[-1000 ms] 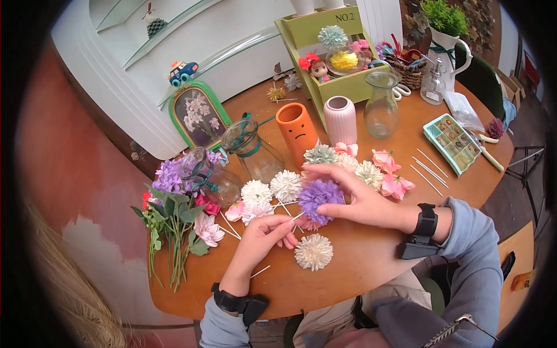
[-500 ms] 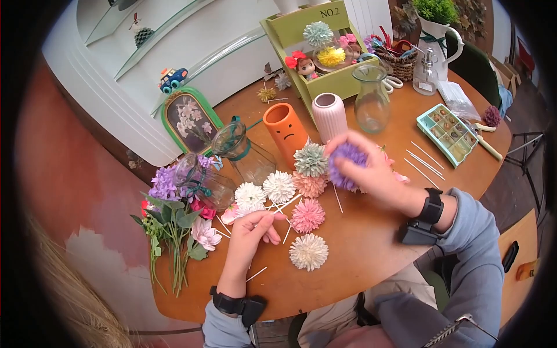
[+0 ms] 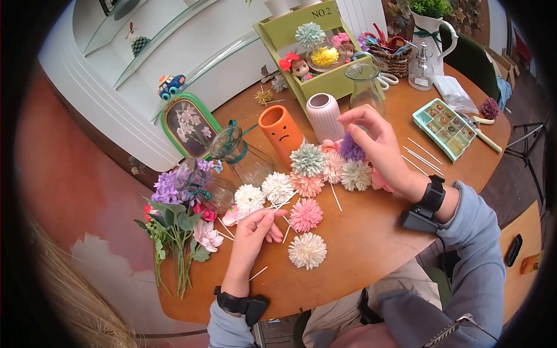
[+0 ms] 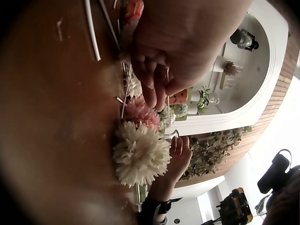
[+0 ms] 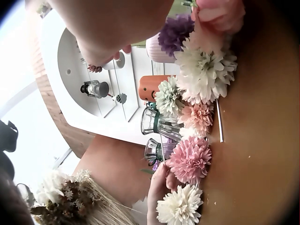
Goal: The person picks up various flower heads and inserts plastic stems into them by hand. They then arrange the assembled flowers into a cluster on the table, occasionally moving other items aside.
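Note:
My left hand [image 3: 253,235] hovers low over the front of the table, thumb and fingertips pinching a thin white stick [image 4: 168,101]. A cream pompom flower [image 3: 307,251] and a pink one [image 3: 305,215] lie just right of it. My right hand [image 3: 384,152] is raised beyond the flower row, its fingers loosely bent with nothing between them. Partly behind that hand sits a purple pompom flower [image 3: 351,148], beside the pink ribbed vase [image 3: 325,119]. A pale white-green flower [image 3: 355,175], a grey-green one [image 3: 308,160] and a peach one [image 3: 307,184] lie nearby.
An orange vase [image 3: 281,133], glass vases [image 3: 246,156] and a green crate [image 3: 325,87] stand behind the flowers. Loose white sticks [image 3: 422,159] and a compartment box [image 3: 444,129] lie to the right. A bunch of stemmed flowers [image 3: 180,232] lies left.
My right hand carried the purple flower from beside my left hand to the back of the flower row and let go of it. The left hand stayed near its place, still pinching a stick.

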The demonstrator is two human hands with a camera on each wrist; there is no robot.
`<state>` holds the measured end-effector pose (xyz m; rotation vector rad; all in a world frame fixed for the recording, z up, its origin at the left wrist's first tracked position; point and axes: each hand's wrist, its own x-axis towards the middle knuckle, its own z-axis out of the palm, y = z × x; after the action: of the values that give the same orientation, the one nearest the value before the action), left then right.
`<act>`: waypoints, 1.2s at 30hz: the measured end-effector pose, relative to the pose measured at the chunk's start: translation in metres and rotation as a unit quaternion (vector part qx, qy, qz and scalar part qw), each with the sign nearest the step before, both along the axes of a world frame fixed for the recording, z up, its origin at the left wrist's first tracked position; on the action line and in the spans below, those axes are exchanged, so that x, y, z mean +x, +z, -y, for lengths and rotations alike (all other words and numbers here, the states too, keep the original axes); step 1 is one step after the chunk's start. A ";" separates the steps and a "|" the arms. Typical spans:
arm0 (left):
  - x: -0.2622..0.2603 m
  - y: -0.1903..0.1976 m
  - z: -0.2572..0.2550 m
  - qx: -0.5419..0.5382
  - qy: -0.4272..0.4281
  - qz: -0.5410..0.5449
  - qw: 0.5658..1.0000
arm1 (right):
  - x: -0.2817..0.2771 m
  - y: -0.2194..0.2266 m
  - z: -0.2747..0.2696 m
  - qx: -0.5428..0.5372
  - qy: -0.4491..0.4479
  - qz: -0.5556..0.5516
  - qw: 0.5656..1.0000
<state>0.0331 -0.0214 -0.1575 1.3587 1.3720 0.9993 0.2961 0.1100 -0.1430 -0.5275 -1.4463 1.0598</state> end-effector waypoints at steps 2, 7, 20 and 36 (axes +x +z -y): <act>-0.001 -0.002 -0.001 -0.002 -0.007 -0.004 1.000 | 0.001 -0.004 0.000 0.012 -0.010 0.001 1.000; 0.001 -0.002 -0.001 -0.015 -0.005 -0.001 1.000 | -0.001 -0.008 0.006 -0.025 0.069 -0.012 0.997; 0.003 -0.003 -0.001 0.081 -0.063 0.015 0.995 | -0.011 -0.027 0.000 -0.115 0.161 0.030 0.980; 0.014 0.002 0.000 0.125 -0.193 -0.213 0.950 | -0.015 -0.035 -0.003 -0.129 0.196 0.095 0.967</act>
<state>0.0473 -0.0210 -0.1554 2.0328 1.2339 0.6489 0.2812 0.1134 -0.1784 -0.5517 -1.6325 1.5624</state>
